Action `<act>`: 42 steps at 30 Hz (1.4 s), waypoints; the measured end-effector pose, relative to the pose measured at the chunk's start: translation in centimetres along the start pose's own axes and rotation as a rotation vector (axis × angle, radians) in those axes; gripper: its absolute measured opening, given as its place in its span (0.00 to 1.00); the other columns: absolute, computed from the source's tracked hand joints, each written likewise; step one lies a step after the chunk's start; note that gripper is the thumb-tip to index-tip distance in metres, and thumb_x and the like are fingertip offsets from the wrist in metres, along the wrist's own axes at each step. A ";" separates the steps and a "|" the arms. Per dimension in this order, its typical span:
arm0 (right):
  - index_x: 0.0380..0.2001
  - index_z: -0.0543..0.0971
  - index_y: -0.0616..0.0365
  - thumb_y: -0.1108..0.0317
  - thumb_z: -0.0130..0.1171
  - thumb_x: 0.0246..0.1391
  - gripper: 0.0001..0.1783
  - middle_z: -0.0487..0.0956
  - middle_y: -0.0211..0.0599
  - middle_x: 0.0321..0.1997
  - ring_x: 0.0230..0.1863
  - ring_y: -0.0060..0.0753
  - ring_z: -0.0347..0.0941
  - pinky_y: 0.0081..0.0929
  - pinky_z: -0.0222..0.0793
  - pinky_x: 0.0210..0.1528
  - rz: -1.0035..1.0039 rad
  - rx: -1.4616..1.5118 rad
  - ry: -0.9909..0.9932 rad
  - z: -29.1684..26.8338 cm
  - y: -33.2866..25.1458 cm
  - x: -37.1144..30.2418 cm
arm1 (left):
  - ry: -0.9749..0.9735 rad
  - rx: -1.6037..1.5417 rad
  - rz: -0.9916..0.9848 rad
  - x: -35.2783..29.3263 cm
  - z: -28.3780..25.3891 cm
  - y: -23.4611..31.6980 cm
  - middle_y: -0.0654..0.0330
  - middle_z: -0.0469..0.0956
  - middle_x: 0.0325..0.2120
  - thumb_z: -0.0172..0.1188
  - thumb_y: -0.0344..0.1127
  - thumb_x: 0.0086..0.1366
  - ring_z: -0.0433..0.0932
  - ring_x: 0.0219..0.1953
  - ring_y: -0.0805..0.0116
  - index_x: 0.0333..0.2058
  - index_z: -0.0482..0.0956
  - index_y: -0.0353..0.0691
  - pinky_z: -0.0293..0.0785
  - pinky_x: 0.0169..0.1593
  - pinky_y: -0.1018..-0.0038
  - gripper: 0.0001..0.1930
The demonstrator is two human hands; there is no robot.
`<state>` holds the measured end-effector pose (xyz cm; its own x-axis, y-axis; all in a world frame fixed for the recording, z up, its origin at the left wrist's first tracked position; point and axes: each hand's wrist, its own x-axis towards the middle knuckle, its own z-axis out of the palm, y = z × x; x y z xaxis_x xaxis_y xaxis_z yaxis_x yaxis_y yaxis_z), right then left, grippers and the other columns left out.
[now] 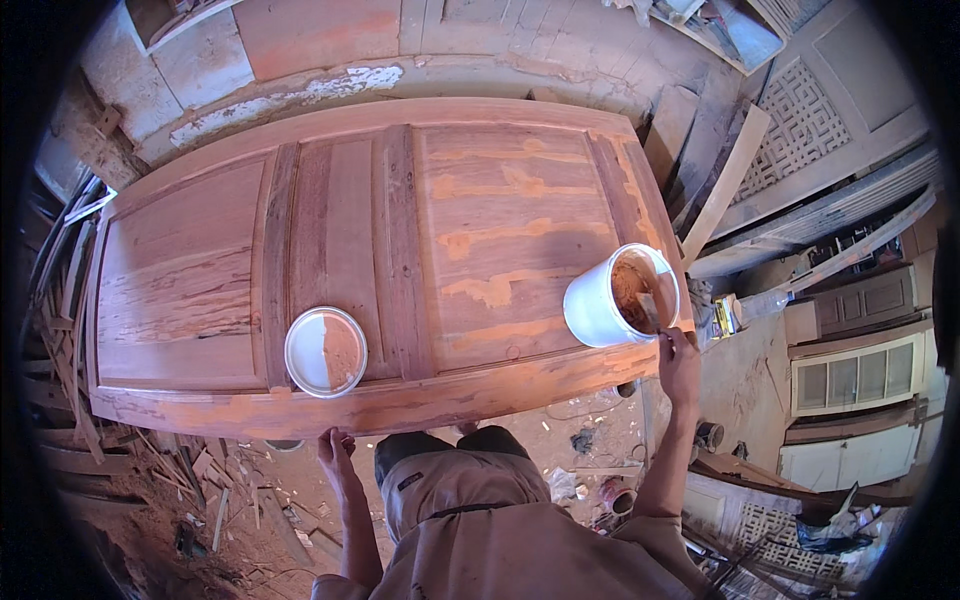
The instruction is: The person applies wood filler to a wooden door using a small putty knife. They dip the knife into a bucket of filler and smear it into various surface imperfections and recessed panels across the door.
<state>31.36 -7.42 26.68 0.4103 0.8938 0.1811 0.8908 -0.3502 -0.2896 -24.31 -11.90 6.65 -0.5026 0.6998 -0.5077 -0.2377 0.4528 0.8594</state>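
Note:
A wooden panelled door (337,210) lies flat in front of me, with orange-brown filler smeared over its right panel and near edge. On its near right corner a white bucket (592,305) stands tilted in view, partly full of orange-brown filler (630,285). My right hand (680,368) is closed at the bucket's near right rim, pinching what looks like a putty knife (650,312) whose blade reaches into the filler. Just below the door's near edge, my left hand (338,455) has its fingers curled; anything in them is too small to make out.
A round white lid (306,352), half coated with filler, rests on the door's near edge. Wood offcuts (75,340) crowd the left side. Boards (725,185) and a lattice panel (795,125) lean at the right. Scraps and a small can (616,495) litter the floor.

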 end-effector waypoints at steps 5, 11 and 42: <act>0.46 0.79 0.62 0.72 0.56 0.62 0.11 0.77 0.57 0.38 0.39 0.61 0.78 0.49 0.72 0.40 -0.013 0.053 0.109 -1.7 -2.4 0.1 | -0.006 0.028 0.029 1.8 -2.0 -0.4 0.63 0.76 0.31 0.56 0.43 0.73 0.74 0.32 0.78 0.43 0.76 0.36 0.74 0.37 0.79 0.14; 0.47 0.80 0.62 0.71 0.55 0.63 0.12 0.77 0.57 0.36 0.38 0.62 0.77 0.50 0.72 0.40 0.050 -0.099 0.027 2.1 -1.3 -1.0 | -0.015 0.020 0.054 3.1 -3.6 0.2 0.63 0.76 0.32 0.56 0.44 0.73 0.75 0.31 0.77 0.44 0.76 0.36 0.74 0.36 0.78 0.15; 0.46 0.72 0.64 0.72 0.60 0.61 0.13 0.73 0.50 0.42 0.35 0.52 0.76 0.40 0.73 0.41 -0.008 0.122 0.130 3.7 1.9 0.4 | 0.238 -0.095 0.177 -0.3 2.6 -1.2 0.61 0.74 0.33 0.55 0.42 0.74 0.75 0.33 0.74 0.47 0.76 0.37 0.75 0.40 0.76 0.13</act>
<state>32.53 -6.68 22.74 0.4325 0.8499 0.3010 0.8668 -0.3000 -0.3983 -21.65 -11.23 5.60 -0.7212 0.6089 -0.3302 -0.1998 0.2736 0.9409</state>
